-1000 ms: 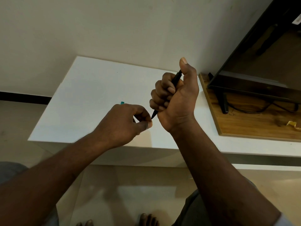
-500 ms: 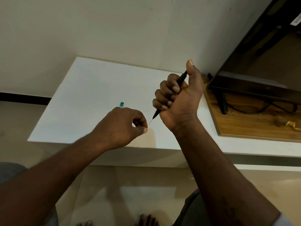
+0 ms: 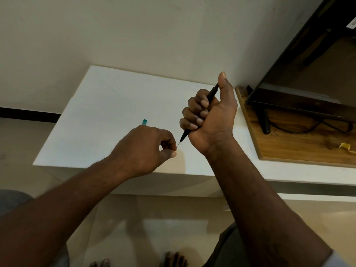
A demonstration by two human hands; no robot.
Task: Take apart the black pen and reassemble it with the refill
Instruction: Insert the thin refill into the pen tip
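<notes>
The black pen (image 3: 209,100) is gripped by the right hand (image 3: 210,116). Below its tip, the refill (image 3: 178,145), pinched by the left hand (image 3: 146,149), has been drawn further out; disassembly is judged begun.

A white table top (image 3: 107,112) stands against the far wall, with its left corner free, and runs off to the right. On its right part lies a wooden board (image 3: 308,151), its far end against the wall. A black stand foot (image 3: 264,122), a black cable (image 3: 300,131) and a yellow scrap (image 3: 346,147) rest on the board. A small teal piece (image 3: 144,121) shows over the middle of the table, its near end hidden behind the left hand (image 3: 146,149). Whether it rests on the surface cannot be told.
</notes>
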